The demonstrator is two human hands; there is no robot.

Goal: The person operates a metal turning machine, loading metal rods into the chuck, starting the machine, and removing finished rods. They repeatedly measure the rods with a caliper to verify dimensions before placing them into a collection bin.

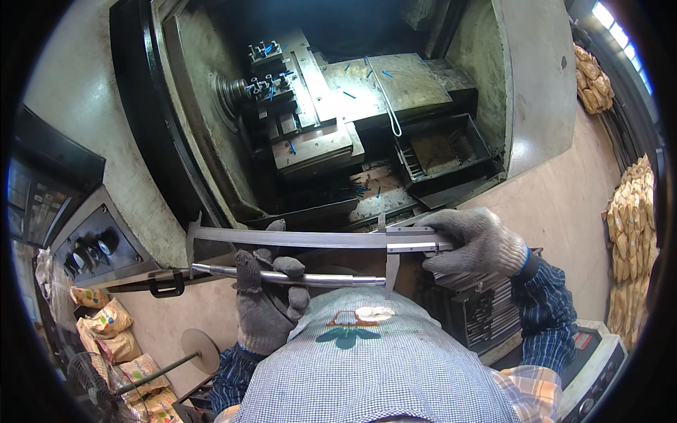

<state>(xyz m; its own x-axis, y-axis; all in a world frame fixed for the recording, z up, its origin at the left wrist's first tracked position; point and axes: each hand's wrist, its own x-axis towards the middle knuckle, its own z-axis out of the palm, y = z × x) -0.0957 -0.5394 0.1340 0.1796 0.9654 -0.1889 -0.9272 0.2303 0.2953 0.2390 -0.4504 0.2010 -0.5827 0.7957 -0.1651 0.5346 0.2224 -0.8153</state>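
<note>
A long vernier caliper (296, 237) lies crosswise in front of my body, its fixed jaw at the left and its sliding jaw (392, 271) toward the right. Between the jaws sits a shiny stepped metal shaft (331, 280), thinner at its left end; its ends look close to or against both jaws. My left hand (268, 299), in a grey knit glove, is closed around the shaft, with some fingers reaching up to the caliper beam. Gloved likewise, my right hand (476, 243) grips the caliper at its slider end.
Ahead stands an open lathe with its chuck (231, 95), tool slide (303, 92) and a dark chip tray (448, 151). A control panel (99, 243) is at the left. Metal rods fill a rack (486, 314) below my right hand. Sacks (116, 324) and a fan (95, 381) stand lower left.
</note>
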